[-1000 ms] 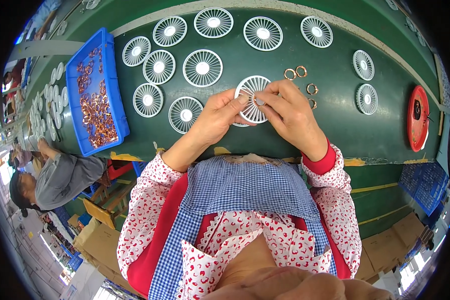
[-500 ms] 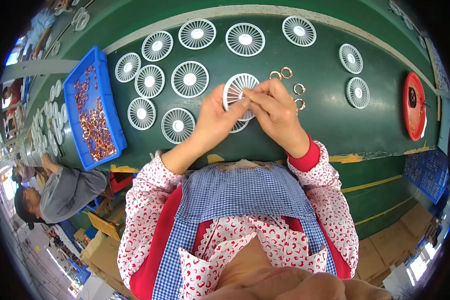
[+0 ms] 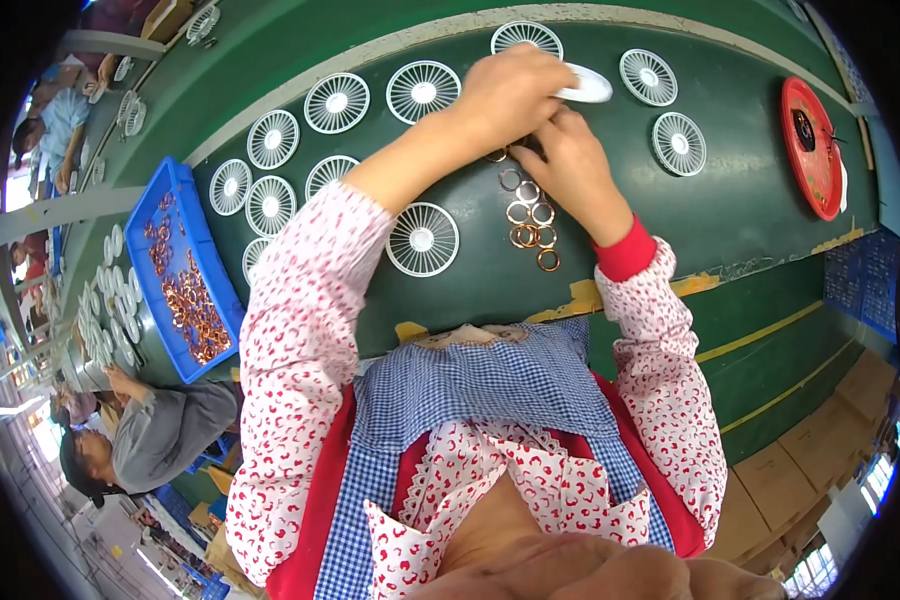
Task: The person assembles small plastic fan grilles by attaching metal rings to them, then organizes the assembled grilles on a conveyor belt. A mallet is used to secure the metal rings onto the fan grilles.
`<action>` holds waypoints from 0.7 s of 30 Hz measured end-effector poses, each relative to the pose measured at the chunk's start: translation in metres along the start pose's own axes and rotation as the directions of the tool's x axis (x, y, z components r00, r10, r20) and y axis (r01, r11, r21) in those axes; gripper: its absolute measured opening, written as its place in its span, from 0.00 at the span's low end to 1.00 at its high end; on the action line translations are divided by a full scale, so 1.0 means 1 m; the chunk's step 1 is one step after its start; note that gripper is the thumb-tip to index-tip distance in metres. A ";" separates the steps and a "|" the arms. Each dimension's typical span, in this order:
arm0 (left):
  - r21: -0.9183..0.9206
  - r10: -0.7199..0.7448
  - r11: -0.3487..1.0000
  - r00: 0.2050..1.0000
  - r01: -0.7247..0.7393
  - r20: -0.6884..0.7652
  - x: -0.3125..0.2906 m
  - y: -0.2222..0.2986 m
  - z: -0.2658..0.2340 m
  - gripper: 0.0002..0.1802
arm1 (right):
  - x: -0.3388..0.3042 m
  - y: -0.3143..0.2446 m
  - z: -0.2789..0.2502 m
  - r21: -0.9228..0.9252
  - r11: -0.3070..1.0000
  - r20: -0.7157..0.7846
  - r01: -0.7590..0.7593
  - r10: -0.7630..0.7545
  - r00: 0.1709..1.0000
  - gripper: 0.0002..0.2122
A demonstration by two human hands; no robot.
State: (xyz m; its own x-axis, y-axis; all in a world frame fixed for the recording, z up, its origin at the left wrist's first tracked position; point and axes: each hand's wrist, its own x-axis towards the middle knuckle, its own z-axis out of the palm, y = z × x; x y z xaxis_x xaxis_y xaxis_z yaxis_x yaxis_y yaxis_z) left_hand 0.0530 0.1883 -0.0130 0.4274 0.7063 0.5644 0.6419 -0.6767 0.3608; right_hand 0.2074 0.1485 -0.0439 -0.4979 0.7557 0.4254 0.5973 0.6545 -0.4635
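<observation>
My left hand [image 3: 515, 90] reaches far across the green table, its fingers closed on a white round fan grille [image 3: 589, 85]. That grille is tilted, seen nearly edge-on, and slightly blurred. Just below it my right hand [image 3: 573, 165] has its thumb stretched away from the fingers, with nothing visible between them; some fingertips are hidden behind the left hand. Close by its thumb lies a loose cluster of copper-coloured rings [image 3: 518, 212]. Another spoked grille [image 3: 422, 239] lies flat left of the rings, and one more [image 3: 527, 40] is partly covered by my left hand.
Several white grilles [image 3: 337, 103] lie in rows at the left; two [image 3: 679, 144] lie at the right. A blue tray [image 3: 232, 300] of copper rings stands on the left edge. A red dish [image 3: 810, 180] sits far right. A co-worker in grey [image 3: 170, 440] is at the left.
Both hands have moved from near my body toward the table's far side; the left carries the grille, the right has let go of it. The flat grille and more rings now show. The view has shifted.
</observation>
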 end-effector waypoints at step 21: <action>0.298 -0.405 0.906 0.818 0.300 0.409 -0.178 0.099 -0.098 0.36 | -0.008 -0.040 -0.013 0.875 0.343 0.313 -0.342 0.140 0.940 0.06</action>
State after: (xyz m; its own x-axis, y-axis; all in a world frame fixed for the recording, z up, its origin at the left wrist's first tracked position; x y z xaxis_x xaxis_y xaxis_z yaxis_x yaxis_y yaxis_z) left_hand -0.0216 -0.0253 -0.0051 0.3495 0.9369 0.0116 0.8996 -0.3390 0.2753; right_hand 0.1955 0.1159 -0.0182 -0.5808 0.8088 0.0920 -0.1750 -0.0138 -0.9845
